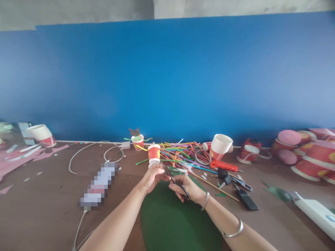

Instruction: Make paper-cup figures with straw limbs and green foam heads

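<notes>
My right hand [187,188] is closed round the handles of a pair of dark scissors [176,181], whose blades point up and to the left. Close beside the blades, my left hand [154,178] has its thumb and fingers pinched together; what lies between them is too small to make out. Just beyond the left fingertips stands a small red and white paper cup [154,152] with a yellow strip sticking out to its left. Whether the fingers touch this cup, I cannot tell. Beneath both hands lies a dark green rounded sheet [180,223].
Colourful pipe cleaners [178,153] are heaped behind my hands. A decorated cup [137,142] and a white-topped cup [221,144] stand near the blue wall [167,76]. An orange-red cutter [224,165], keys [226,179], a blurred phone [99,184] and stacked red cups [314,157] surround the sheet.
</notes>
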Available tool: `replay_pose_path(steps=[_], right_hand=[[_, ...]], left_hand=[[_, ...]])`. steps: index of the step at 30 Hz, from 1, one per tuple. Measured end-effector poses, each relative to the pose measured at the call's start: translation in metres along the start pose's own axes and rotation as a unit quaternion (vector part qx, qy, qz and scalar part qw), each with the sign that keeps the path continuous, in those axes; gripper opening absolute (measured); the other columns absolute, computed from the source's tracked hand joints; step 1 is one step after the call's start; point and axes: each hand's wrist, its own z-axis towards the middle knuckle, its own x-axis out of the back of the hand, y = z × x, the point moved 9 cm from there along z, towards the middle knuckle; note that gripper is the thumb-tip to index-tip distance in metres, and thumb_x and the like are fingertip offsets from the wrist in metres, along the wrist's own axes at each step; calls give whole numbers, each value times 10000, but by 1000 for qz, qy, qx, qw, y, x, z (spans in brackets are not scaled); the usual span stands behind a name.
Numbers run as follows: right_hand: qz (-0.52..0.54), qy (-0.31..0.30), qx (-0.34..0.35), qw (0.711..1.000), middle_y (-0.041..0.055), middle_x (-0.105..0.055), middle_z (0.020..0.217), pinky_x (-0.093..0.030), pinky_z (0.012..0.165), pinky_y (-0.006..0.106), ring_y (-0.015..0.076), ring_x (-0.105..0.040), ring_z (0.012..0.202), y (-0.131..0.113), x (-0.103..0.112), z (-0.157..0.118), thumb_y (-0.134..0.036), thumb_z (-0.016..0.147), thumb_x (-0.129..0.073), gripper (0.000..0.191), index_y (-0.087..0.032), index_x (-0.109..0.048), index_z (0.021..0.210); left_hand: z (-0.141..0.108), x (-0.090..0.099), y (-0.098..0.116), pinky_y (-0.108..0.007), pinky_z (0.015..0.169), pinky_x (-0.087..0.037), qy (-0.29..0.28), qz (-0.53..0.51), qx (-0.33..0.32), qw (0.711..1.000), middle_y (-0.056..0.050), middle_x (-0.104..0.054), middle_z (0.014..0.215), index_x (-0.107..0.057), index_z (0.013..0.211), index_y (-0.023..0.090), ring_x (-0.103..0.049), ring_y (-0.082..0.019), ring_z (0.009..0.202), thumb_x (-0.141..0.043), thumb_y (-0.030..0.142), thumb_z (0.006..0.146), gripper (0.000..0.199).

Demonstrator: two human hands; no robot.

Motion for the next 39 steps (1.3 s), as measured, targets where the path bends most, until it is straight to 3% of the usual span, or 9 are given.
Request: replay_pose_path(steps=[8, 16, 21, 24, 27, 31, 35, 37, 39], right_hand=[[-16, 37, 6, 999, -72, -489, 373, -319, 310, 158, 62, -427, 291, 1, 5, 1, -469, 707, -651, 330, -164, -527, 687], [2, 234, 97, 967, -55, -520, 437, -416, 381, 219, 101, -490, 372, -19, 35, -8, -434, 687, -675, 297, -179, -537, 752], [13, 222, 79, 972, -52, -528, 423, -401, 351, 212, 95, -473, 340, -15, 35, -6, -382, 649, -693, 268, -182, -527, 715], [26, 228, 74, 971, -55, -514, 394, -392, 337, 211, 95, -459, 318, -13, 39, -5, -392, 638, -693, 274, -186, -516, 679], [42, 246, 75, 965, -58, -493, 373, -357, 324, 198, 91, -448, 310, -11, 47, -5, -422, 651, -679, 290, -187, -509, 656], [46, 237, 75, 967, -58, -487, 357, -261, 300, 174, 77, -420, 291, -9, 49, -5, -430, 684, -645, 285, -181, -507, 668], [41, 191, 69, 978, -57, -511, 360, -274, 306, 166, 74, -425, 284, -8, 40, -2, -370, 680, -642, 235, -181, -504, 671], [33, 162, 68, 984, -60, -511, 361, -312, 316, 172, 74, -427, 284, -9, 33, 0, -349, 670, -640, 220, -184, -496, 642], [26, 149, 73, 986, -61, -510, 365, -335, 327, 180, 77, -431, 289, -11, 30, 0, -341, 666, -642, 217, -185, -496, 628]], left_hand=[[0, 2, 0, -235, 572, -473, 5, -6, -4, 1000, -44, -665, 645, -523, 582, 134, -632, -144, 591, -635, 205, 639, 145], [1, 1, -5, -248, 636, -474, 1, 2, 1, 1000, -48, -676, 709, -543, 597, 134, -635, -154, 674, -646, 202, 655, 136], [0, -2, -12, -208, 549, -432, -19, 49, 27, 998, -25, -635, 616, -522, 596, 145, -627, -137, 620, -634, 239, 658, 158], [0, -2, -16, -174, 361, -237, -19, 92, 51, 994, 14, -555, 509, -495, 574, 155, -527, -85, 415, -593, 254, 653, 159], [-2, -5, -17, -186, 333, -118, -31, 124, 65, 990, 1, -590, 629, -418, 512, 157, -399, -16, 318, -563, 207, 618, 187], [-4, -10, -11, -181, 344, -146, -35, 145, 52, 987, 5, -588, 790, -266, 506, 170, -339, 34, 329, -572, 140, 569, 314], [-3, -5, 1, -172, 335, -130, 21, 124, 5, 992, 76, -477, 646, -446, 705, 183, -293, 13, 315, -607, 257, 660, 182], [-2, -2, 2, -172, 334, -113, 36, 138, 3, 990, 95, -418, 576, -510, 824, 183, -264, 3, 316, -617, 352, 705, 232], [-1, -1, -1, -172, 343, -111, 35, 164, 14, 986, 91, -417, 538, -537, 780, 164, -258, 1, 330, -648, 386, 697, 262]])
